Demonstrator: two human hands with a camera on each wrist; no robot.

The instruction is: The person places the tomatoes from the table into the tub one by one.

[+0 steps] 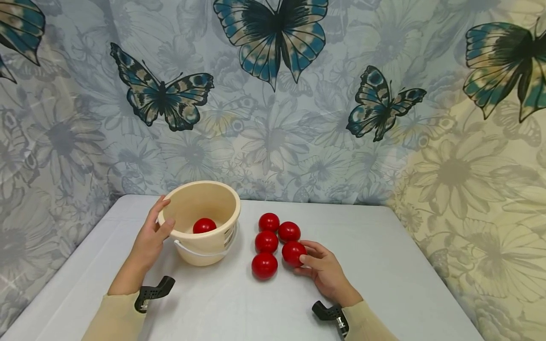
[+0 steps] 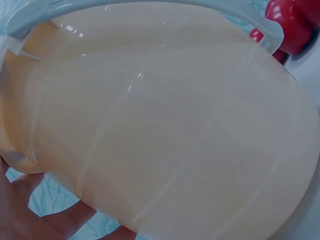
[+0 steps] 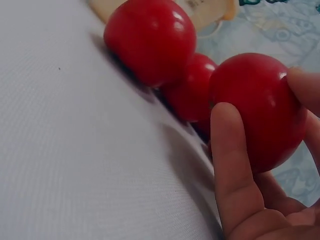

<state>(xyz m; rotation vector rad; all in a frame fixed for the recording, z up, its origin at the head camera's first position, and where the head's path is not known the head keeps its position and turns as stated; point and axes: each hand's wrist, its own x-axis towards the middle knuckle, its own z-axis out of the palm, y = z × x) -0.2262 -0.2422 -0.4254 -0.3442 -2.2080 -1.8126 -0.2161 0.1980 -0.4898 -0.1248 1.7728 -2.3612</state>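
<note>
A cream plastic bucket with a pale handle stands on the left of the table, tipped a little, one red ball inside. My left hand grips its left rim, thumb at the near edge; the bucket's wall fills most of the left wrist view. Right of the bucket, my right hand holds a shiny red ball between thumb and fingers. In the right wrist view, fingertips press both sides of this ball. Whether it touches the table is unclear.
Several more red balls sit close together between the bucket and my right hand, the nearest ball toward me. A white cloth covers the table. Butterfly-printed fabric hangs behind it and along both sides.
</note>
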